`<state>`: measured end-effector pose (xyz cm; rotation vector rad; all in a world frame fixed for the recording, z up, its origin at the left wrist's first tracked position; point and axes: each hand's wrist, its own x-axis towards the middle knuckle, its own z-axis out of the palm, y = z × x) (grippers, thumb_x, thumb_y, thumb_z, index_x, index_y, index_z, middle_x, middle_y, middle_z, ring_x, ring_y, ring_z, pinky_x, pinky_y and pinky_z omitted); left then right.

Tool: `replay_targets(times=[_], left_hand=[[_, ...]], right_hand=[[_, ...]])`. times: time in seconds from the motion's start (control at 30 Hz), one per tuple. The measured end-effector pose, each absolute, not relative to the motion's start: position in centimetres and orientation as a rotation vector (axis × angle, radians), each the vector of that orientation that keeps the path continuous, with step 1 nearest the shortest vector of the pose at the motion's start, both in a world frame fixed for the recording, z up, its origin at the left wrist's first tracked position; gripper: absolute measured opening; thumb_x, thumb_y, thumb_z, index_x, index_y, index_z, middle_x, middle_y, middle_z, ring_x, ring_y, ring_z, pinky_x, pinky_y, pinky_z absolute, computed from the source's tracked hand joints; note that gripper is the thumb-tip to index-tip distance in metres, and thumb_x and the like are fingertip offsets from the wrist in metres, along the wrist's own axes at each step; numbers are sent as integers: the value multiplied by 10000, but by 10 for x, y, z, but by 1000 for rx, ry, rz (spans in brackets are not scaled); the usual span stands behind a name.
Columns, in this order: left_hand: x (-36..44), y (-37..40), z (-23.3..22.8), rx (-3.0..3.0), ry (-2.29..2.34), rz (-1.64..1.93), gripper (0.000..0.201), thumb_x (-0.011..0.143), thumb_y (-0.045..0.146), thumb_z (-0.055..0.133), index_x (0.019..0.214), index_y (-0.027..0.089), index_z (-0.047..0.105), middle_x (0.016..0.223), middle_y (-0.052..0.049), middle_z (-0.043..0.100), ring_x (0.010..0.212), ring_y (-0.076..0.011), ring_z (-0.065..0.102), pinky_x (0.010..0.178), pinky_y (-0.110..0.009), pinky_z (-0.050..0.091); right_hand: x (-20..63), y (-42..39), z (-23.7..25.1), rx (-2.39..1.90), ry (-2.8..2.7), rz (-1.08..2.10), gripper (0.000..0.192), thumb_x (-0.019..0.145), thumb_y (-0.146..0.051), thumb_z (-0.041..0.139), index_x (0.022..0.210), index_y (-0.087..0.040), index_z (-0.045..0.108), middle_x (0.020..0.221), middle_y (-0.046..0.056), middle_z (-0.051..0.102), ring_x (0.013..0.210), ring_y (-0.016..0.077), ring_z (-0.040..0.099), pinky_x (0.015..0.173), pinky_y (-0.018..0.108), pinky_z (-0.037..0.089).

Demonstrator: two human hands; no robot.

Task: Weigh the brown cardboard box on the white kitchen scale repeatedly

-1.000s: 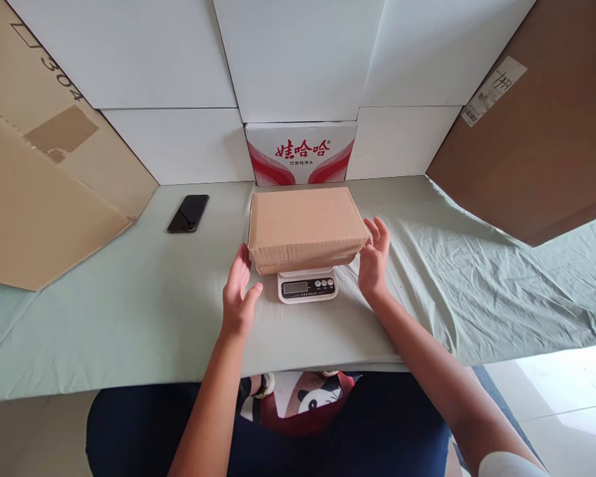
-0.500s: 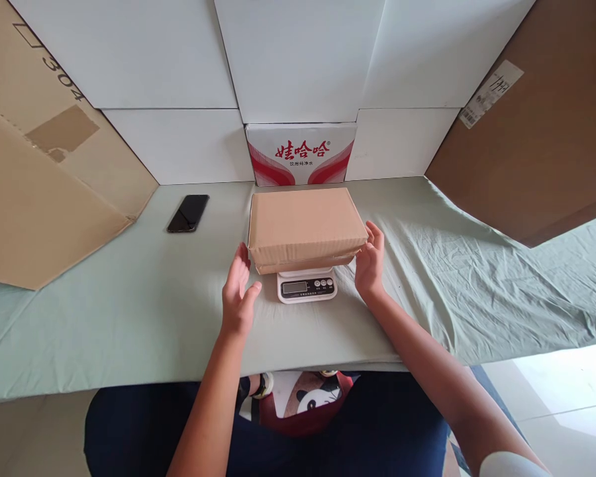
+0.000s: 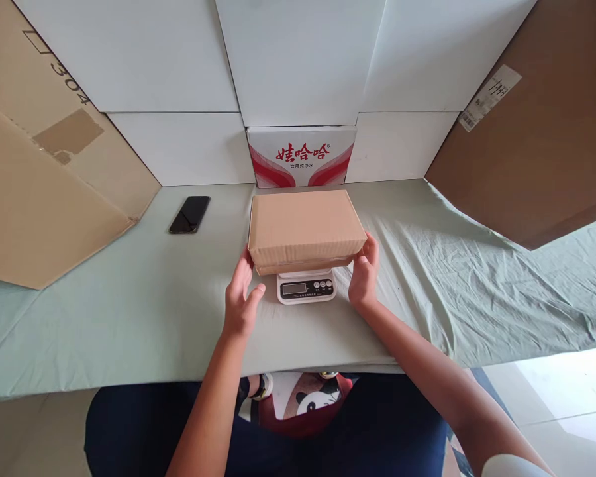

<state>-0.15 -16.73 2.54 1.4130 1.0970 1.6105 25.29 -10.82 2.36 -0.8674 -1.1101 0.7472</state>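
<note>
Far left, a brown cardboard sheet (image 3: 59, 205) printed "304", with a patch of tape, stands angled at the edge of the tabletop (image 3: 129, 311), which is covered in pale green cloth, creased toward the right; next, a dark phone (image 3: 190, 214) lies flat, slightly askew, well apart from both hands; then the left hand (image 3: 241, 295), open, thumb spread away from the fingers, fingertips at the left side of the carton (image 3: 305, 225), nothing enclosed in the palm; cannot tell how firmly it touches.

In the middle, the plain brown carton sits on a white kitchen scale (image 3: 306, 288), overhanging it both sides; only the scale's front shows, display and buttons toward the person, digits unreadable; behind the carton, a white-and-red box (image 3: 302, 157) with red Chinese lettering stands against white panels (image 3: 298, 59).

Right hand (image 3: 366, 271) is half open, fingers lightly bent around the carton's right front corner, thumb near the front edge; cannot tell whether it presses; far right, a darker cardboard sheet (image 3: 531, 152) bears a white label (image 3: 491, 98).
</note>
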Motion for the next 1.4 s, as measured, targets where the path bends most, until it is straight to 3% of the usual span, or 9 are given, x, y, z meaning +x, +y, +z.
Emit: replay_targets(times=[0.43,0.53,0.63,0.8,0.9,1.07,1.2,1.4], left_hand=[[5,-158,44,1473,1084,1601,730,897,346,654,1579,222,425,1604,-153,503,1544,-340,409,1281,-526,311],[2,-127,62,1515,1043,1613,676,868,306,680,1507,232,473,1543,-147,552,1525,-330,436,1266,-509,336],[0,-82,71,1493,1043,1604,517,849,303,681,1341,224,540,1375,-151,651,1401,-329,570,1201,-516,421],[5,-22,57,1406,1107,1625,494,786,337,713,1225,205,530,1362,-178,643,1339,-337,610,1157,-506,463],[6,-14,41,1402,1154,1561,507,836,416,691,1265,193,538,1412,-181,630,1373,-336,585,1183,-496,438],[1,-16,23,1470,1263,1543,509,994,568,485,1351,220,585,1559,-125,546,1506,-287,458,1278,-469,308],[-5,-16,18,1461,1328,1496,607,1016,629,402,1475,254,535,1582,-97,538,1562,-250,385,1306,-472,246],[-51,-24,23,1373,1601,1578,754,961,658,507,1571,217,458,1699,-118,375,1606,-296,286,1329,-443,175]], right_hand=[[240,-111,45,-857,-1314,679,566,921,-633,502,1393,-325,463,1396,99,550,1303,331,536,1119,559,473],[241,-80,58,-802,-1323,617,552,902,-638,539,1357,-336,467,1404,89,537,1319,332,527,1135,550,461],[238,-38,65,-753,-1332,623,623,867,-669,555,1382,-339,430,1461,82,508,1390,338,478,1183,553,423],[228,13,50,-757,-1202,778,571,831,-621,546,1297,-308,441,1432,88,514,1379,322,462,1198,566,382],[227,21,34,-821,-1132,856,548,804,-573,577,1256,-290,450,1412,92,524,1363,304,465,1196,543,388],[229,23,20,-856,-1092,929,520,802,-544,590,1238,-287,470,1403,75,542,1361,290,482,1213,529,381],[228,25,18,-868,-1054,981,518,799,-561,593,1231,-303,471,1431,56,541,1389,285,484,1238,528,364],[245,18,13,-933,-962,956,733,838,-652,516,1477,-361,306,1675,51,293,1579,258,325,1322,531,210]])
